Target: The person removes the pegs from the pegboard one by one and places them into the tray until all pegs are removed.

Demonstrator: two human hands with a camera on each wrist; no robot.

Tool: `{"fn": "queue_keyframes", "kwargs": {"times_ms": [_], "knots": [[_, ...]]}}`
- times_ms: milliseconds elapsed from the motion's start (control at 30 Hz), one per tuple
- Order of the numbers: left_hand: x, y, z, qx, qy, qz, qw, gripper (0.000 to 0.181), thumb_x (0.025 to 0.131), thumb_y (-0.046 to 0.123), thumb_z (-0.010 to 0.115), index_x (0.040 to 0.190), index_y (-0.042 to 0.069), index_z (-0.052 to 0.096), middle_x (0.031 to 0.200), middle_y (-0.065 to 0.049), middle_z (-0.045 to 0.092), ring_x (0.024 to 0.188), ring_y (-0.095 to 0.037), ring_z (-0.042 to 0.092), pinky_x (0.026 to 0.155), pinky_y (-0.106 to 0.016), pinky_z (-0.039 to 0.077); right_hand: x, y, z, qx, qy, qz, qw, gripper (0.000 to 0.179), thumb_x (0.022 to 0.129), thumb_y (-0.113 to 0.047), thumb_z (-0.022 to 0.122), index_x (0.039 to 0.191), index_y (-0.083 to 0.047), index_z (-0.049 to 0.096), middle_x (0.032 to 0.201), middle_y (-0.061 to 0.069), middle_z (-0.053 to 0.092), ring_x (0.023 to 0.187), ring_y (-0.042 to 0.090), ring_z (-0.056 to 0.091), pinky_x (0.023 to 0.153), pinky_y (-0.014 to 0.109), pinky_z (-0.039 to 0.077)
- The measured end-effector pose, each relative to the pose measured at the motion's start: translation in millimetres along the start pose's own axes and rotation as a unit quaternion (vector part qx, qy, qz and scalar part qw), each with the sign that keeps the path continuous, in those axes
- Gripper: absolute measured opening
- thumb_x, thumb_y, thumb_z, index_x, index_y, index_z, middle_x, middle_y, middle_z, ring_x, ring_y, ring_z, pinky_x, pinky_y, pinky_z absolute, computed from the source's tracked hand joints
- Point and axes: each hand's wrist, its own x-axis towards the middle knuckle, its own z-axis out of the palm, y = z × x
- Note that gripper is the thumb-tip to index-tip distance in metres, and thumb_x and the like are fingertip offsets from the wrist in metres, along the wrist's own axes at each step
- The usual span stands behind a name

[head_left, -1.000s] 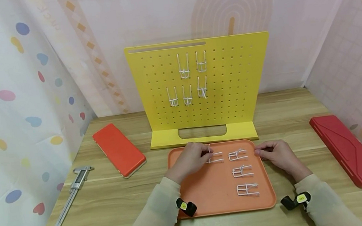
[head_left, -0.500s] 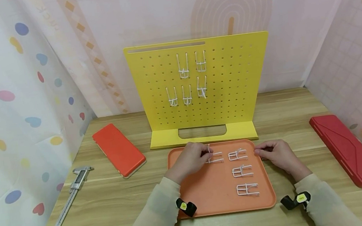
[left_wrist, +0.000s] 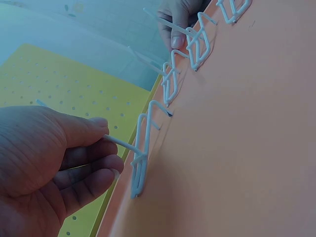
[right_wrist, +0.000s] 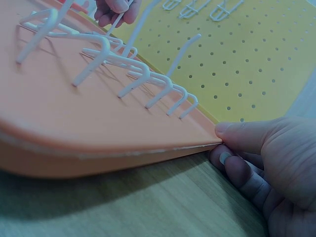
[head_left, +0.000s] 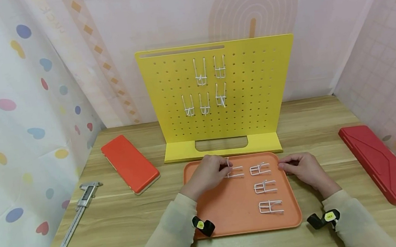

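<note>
Your left grip [head_left: 209, 174] pinches a white hook [head_left: 233, 171]; right grip [head_left: 304, 168] pinches the tray [head_left: 230, 213] rim; yellow pegboard [head_left: 260, 92] stands just beyond; orange case [head_left: 130, 163] left.

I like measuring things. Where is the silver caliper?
In the head view the caliper lies on the table's left side, near the dotted curtain, just left of the orange case.

Hooks [head_left: 265, 187] lie on the tray [head_left: 230, 213], before the pegboard [head_left: 253, 92].

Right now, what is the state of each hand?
Left hand: pinches a white wire hook.
Right hand: grips the orange tray edge.
</note>
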Motion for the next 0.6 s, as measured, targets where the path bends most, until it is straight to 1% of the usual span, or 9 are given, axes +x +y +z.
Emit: {"fn": "queue_keyframes", "kwargs": {"times_ms": [200,367,433,533,567,600], "knots": [[0.8,-1.5,1.4,0.014,0.006,0.004,0.9999,0.013,0.094,0.016,0.063,0.091,0.014,0.074,0.074,0.011,0.062,0.061,-0.006,0.051,0.058,-0.021,0.045,0.2,-0.3,-0.2,-0.001,-0.002,0.001,1.0000,0.025,0.087,-0.024,0.073,0.099,-0.002,0.075,0.095,0.010,0.072,0.082,0.010,0.062,0.067,0.021,0.052],[0.5,-1.1,1.0,0.003,0.005,-0.003,1.0000,0.012,0.094,0.016,0.063,0.092,0.013,0.074,0.075,0.011,0.063,0.061,-0.005,0.052,0.058,-0.021,0.046,0.5,0.3,0.0,-0.004,0.000,0.002,1.0000,0.025,0.087,-0.024,0.073,0.099,-0.002,0.075,0.094,0.009,0.072,0.082,0.009,0.062,0.067,0.021,0.052],[0.6,-0.8,0.8,0.001,0.005,-0.005,1.0000,0.011,0.094,0.016,0.064,0.092,0.012,0.074,0.074,0.010,0.063,0.060,-0.005,0.053,0.056,-0.021,0.046,0.4,0.8,0.1,-0.004,0.000,0.000,1.0000,0.024,0.087,-0.024,0.073,0.099,-0.002,0.075,0.094,0.009,0.072,0.082,0.008,0.062,0.067,0.021,0.052],[1.2,0.5,-1.2,0.004,0.012,-0.007,0.9999,0.009,0.091,0.018,0.068,0.087,0.012,0.073,0.071,0.009,0.061,0.059,-0.006,0.052,0.053,-0.020,0.044,0.3,0.9,0.6,-0.001,0.001,0.000,1.0000,0.024,0.087,-0.023,0.073,0.098,-0.002,0.075,0.093,0.009,0.072,0.080,0.007,0.062,0.066,0.021,0.052],[1.2,1.0,-3.0,0.002,0.015,-0.007,0.9999,0.009,0.091,0.019,0.069,0.086,0.012,0.071,0.070,0.008,0.060,0.060,-0.007,0.052,0.054,-0.021,0.044,0.4,1.2,0.7,-0.002,0.000,-0.002,1.0000,0.023,0.087,-0.023,0.073,0.098,-0.002,0.075,0.093,0.008,0.072,0.080,0.006,0.062,0.066,0.021,0.052],[0.9,1.5,-5.0,-0.001,0.020,-0.007,0.9998,0.009,0.090,0.020,0.070,0.088,0.012,0.072,0.072,0.007,0.060,0.062,-0.008,0.052,0.055,-0.021,0.044,0.6,1.4,0.9,-0.001,0.001,0.000,1.0000,0.023,0.087,-0.023,0.074,0.098,-0.003,0.075,0.093,0.008,0.072,0.080,0.006,0.062,0.066,0.021,0.052]]}}
